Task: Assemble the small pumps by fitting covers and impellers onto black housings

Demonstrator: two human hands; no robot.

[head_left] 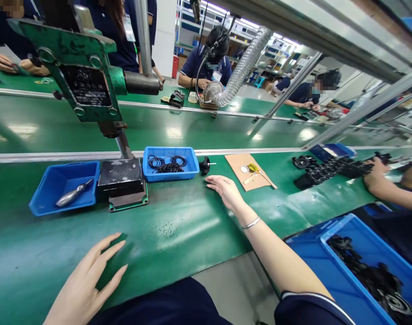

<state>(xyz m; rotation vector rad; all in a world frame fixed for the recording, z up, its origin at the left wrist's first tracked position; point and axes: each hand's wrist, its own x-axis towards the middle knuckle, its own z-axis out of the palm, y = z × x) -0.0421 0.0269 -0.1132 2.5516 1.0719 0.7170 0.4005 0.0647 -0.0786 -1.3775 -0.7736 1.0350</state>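
My left hand (90,275) hovers over the near left of the green bench, fingers spread and holding nothing. Further forward, my right hand (225,188) reaches out with its fingers extended and nothing visible in them. Just beyond its fingertips sits a small black part with a thin pale shaft (205,165). Left of that part, a blue bin (172,177) contains several black rubber rings (170,167). A piece of cardboard (238,161) to the right carries a yellow coil (252,168), a white disc and wooden-looking sticks. Tiny specks (167,229) lie scattered between my hands.
A green press (77,76) stands at left on a black base block (120,174). Beside it, a blue tray (39,203) holds a metal-handled tool (73,194). Black parts (330,171) are lined up near a co-worker's hand (375,174). A blue crate (341,225) of black parts stands lower right.
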